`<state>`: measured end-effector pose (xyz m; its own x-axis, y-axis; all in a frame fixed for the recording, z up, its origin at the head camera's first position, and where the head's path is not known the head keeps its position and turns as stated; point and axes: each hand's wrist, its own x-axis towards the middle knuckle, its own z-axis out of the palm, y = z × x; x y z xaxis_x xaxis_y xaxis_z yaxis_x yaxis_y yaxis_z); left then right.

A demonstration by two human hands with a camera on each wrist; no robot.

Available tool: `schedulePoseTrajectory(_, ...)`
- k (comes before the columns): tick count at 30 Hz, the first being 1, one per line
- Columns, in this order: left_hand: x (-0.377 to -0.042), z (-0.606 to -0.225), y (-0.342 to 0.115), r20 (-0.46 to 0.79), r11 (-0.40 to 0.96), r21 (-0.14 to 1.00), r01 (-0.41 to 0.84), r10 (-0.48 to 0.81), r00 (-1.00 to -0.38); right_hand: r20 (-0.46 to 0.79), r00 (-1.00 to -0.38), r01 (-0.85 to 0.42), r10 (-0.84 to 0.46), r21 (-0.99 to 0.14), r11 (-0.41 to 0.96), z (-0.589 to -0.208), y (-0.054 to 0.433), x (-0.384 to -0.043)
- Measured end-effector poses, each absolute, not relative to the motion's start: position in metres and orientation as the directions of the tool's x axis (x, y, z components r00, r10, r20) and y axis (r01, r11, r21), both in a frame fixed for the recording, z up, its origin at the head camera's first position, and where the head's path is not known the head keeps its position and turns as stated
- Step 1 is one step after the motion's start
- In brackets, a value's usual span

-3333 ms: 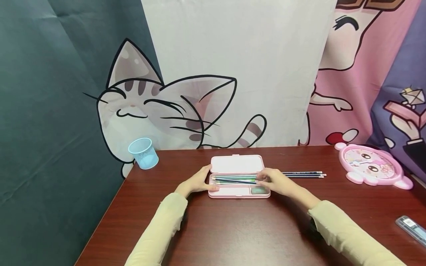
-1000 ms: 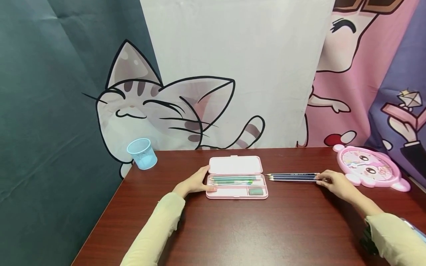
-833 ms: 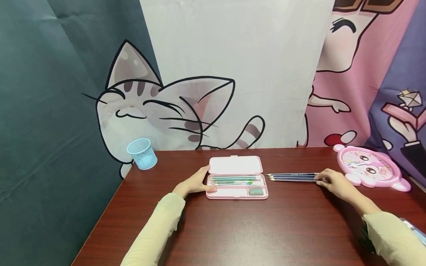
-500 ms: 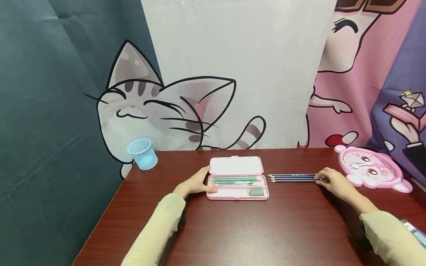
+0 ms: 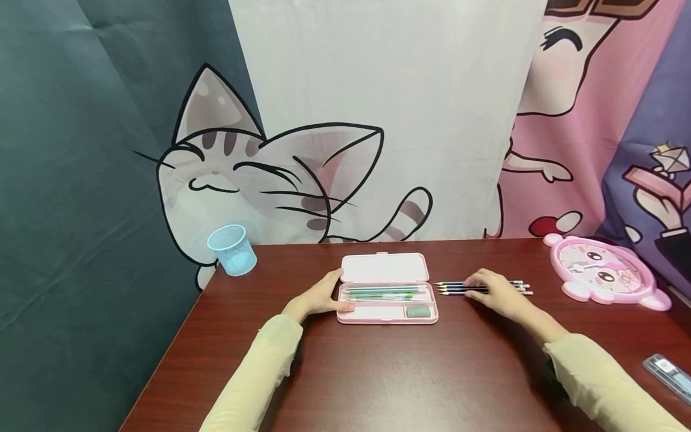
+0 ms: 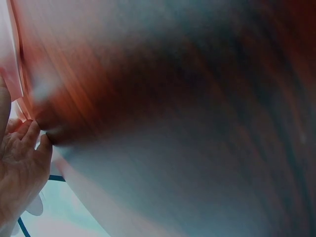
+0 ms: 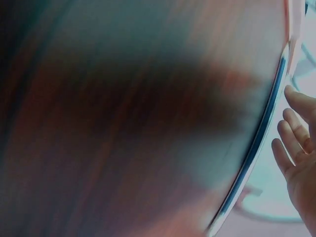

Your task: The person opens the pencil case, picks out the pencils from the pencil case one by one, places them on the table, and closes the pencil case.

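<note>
An open pink pencil case (image 5: 378, 311) lies on the table, its lid (image 5: 384, 267) folded back. Green and teal pencils (image 5: 378, 294) fill its long compartment; a grey-green eraser (image 5: 418, 311) sits in the front right one. My left hand (image 5: 318, 297) holds the case's left side, thumb over the rim, fingers by the lid. To the right of the case lies a row of dark blue pencils (image 5: 450, 293), tips toward it. My right hand (image 5: 495, 293) is over their middle; in the right wrist view its relaxed fingers (image 7: 289, 133) are beside a blue pencil (image 7: 261, 123).
A light blue mesh cup (image 5: 233, 251) stands at the table's back left corner. At the back right lies a pink animal-shaped clock (image 5: 604, 273). A slim clear-topped box (image 5: 668, 373) lies near the right edge. A cartoon curtain (image 5: 432, 90) hangs behind the table.
My right hand has moved left from the pencils' far ends to their middle. Earlier it was at the case, where a dark blue pencil lay that no longer shows inside. My left hand stays put.
</note>
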<state>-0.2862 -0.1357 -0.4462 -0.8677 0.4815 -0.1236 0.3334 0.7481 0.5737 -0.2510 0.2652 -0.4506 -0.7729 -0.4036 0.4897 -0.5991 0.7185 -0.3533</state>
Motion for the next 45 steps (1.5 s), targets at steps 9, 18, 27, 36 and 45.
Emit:
schedulePoseTrajectory(9,-0.284,-0.445,-0.132,-0.114,0.749,0.568,0.342,0.483,-0.868,0.414,-0.766,-0.643,-0.492,-0.472,0.604,-0.442,0.201,-0.252)
schedulePoseTrajectory(18,-0.286,-0.447,-0.131,-0.126,0.755,0.567,0.33,0.476,-0.87,0.221,-0.769,-0.626,-0.6,-0.448,0.638,-0.437,0.18,-0.255)
schedulePoseTrajectory(27,-0.284,-0.443,-0.133,-0.126,0.752,0.576,0.321,0.469,-0.874,0.166,-0.778,-0.61,-0.606,-0.429,0.666,-0.435,0.176,-0.257)
schedulePoseTrajectory(36,-0.286,-0.448,-0.135,-0.109,0.731,0.595,0.333,0.484,-0.868,0.198,-0.801,-0.578,-0.564,-0.499,0.646,-0.434,0.178,-0.257)
schedulePoseTrajectory(45,-0.286,-0.448,-0.138,-0.091,0.707,0.611,0.356,0.509,-0.856,0.33,-0.787,-0.616,-0.521,-0.469,0.633,-0.429,0.212,-0.253)
